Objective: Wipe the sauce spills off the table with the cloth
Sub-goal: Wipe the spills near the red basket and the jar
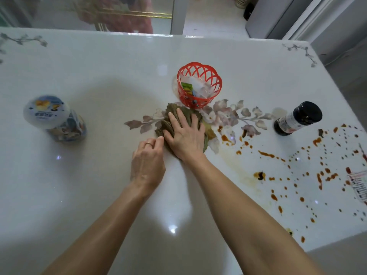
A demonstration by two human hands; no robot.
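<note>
An olive-brown cloth (173, 113) lies bunched on the white glossy table (99, 76), just in front of the red basket. My right hand (185, 135) presses flat on top of it, fingers spread and straight. My left hand (148, 161) sits beside it to the left, its fingertips pinching the cloth's near left edge. Orange-brown sauce spills (297, 171) dot the table to the right of the cloth, from the flower print out to the right edge. A faint smeared streak (244, 171) runs between the cloth and the drops.
A red lattice basket (199, 84) with packets stands right behind the cloth. A dark sauce bottle (297, 119) stands at the right among the drops. A clear lidded jar (54, 118) stands at the left. A printed paper (359, 185) lies at the right edge.
</note>
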